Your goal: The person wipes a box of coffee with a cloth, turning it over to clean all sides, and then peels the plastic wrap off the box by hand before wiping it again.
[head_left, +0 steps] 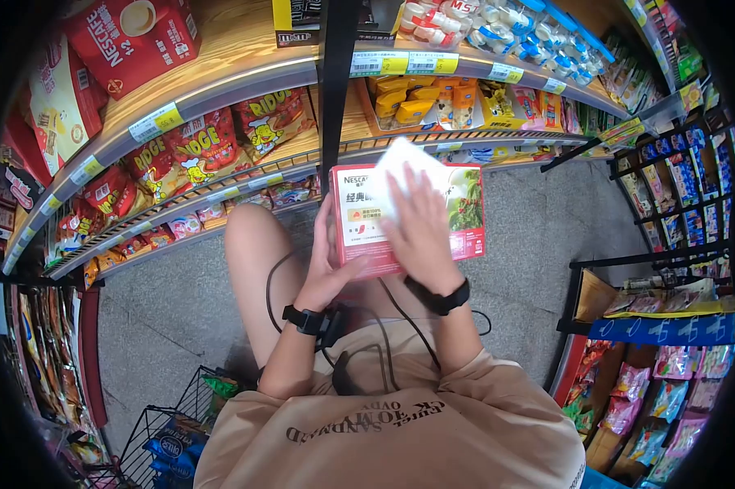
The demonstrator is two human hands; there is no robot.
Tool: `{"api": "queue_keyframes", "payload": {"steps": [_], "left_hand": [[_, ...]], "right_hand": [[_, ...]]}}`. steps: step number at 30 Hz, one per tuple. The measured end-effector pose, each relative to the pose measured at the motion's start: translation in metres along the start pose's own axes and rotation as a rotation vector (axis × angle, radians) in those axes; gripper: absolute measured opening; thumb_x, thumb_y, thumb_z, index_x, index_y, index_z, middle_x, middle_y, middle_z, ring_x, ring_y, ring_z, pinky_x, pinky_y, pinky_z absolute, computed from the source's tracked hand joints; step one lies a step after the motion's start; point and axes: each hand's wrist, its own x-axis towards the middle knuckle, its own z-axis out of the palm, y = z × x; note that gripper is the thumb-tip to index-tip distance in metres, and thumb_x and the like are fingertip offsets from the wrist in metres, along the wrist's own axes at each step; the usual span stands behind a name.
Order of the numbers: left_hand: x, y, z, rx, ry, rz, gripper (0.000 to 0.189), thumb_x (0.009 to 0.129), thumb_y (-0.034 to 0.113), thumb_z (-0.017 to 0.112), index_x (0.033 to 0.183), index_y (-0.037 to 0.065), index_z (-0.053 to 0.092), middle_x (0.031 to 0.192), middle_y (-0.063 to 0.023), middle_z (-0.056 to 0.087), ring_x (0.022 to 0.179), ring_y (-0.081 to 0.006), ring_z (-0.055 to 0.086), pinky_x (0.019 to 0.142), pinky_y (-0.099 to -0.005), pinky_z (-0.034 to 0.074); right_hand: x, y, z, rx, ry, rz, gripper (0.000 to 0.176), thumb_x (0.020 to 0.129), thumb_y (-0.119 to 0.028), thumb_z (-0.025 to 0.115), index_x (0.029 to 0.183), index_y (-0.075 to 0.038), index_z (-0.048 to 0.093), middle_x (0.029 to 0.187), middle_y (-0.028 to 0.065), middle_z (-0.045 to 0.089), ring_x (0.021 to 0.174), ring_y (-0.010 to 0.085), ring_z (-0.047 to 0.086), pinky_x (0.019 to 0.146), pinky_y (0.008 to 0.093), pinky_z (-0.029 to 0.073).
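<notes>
A red and white Nescafe box (355, 236) is held in front of my body, its printed face up. My left hand (332, 257) grips its left edge, with the thumb on the lower side. On the box's face lies a white cloth or tissue (400, 155). My right hand (420, 232) presses flat over this white piece, fingers stretched out and slightly blurred.
Shelves curve ahead, with red snack bags (200, 155), another Nescafe box (131, 41) and yellow packs (416, 106). A wire basket (143, 440) with blue packs stands at lower left. More racks (669, 326) are on the right. Black cables hang near my lap.
</notes>
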Motion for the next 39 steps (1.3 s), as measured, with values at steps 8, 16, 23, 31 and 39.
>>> {"api": "queue_keyframes", "payload": {"steps": [8,16,23,31,39], "left_hand": [[0.003,0.0,-0.001,0.047,-0.016,0.013,0.105,0.08,-0.004,0.069,0.157,0.014,0.001,0.159,-0.0118,0.021,0.145,-0.0228,0.028,0.117,-0.0383,0.026],[0.002,-0.004,0.001,0.088,0.05,-0.027,0.088,0.092,0.009,0.062,0.158,0.014,0.003,0.16,-0.0116,0.019,0.146,-0.0226,0.025,0.118,-0.0381,0.023],[0.006,-0.015,-0.008,-0.071,0.19,-0.097,0.07,0.099,0.017,0.053,0.156,0.013,0.013,0.156,-0.013,0.029,0.142,-0.0232,0.032,0.115,-0.038,0.029],[0.006,0.003,0.001,-0.026,0.242,-0.196,0.077,0.092,0.007,0.062,0.155,0.014,0.018,0.15,-0.0124,0.039,0.138,-0.0226,0.039,0.112,-0.0373,0.035],[0.003,-0.006,-0.018,-0.119,0.145,-0.24,0.087,0.081,0.0,0.071,0.153,0.007,0.023,0.146,-0.0109,0.045,0.134,-0.021,0.044,0.111,-0.0371,0.037]], "right_hand": [[-0.032,0.061,-0.005,-0.021,0.135,0.269,0.064,0.098,-0.035,0.051,0.153,-0.009,0.03,0.159,0.0209,0.022,0.145,0.0458,0.019,0.114,0.058,0.017],[-0.04,-0.008,-0.008,-0.054,-0.12,-0.005,0.065,0.093,-0.038,0.058,0.151,-0.017,0.037,0.158,0.0142,0.029,0.144,0.0392,0.028,0.113,0.0569,0.025],[-0.045,-0.003,-0.021,0.198,-0.209,-0.105,0.048,0.09,-0.03,0.065,0.136,-0.02,0.057,0.15,0.0055,0.044,0.141,0.0321,0.036,0.114,0.0556,0.024],[-0.055,0.097,-0.016,0.547,0.266,0.346,0.02,0.09,-0.012,0.068,0.107,-0.004,0.073,0.128,0.0168,0.064,0.125,0.0312,0.056,0.106,0.0437,0.04],[-0.055,0.116,-0.007,0.926,0.243,0.553,0.043,0.097,-0.014,0.06,0.134,0.006,0.051,0.127,0.0131,0.062,0.114,0.0204,0.06,0.098,0.0329,0.046]]}}
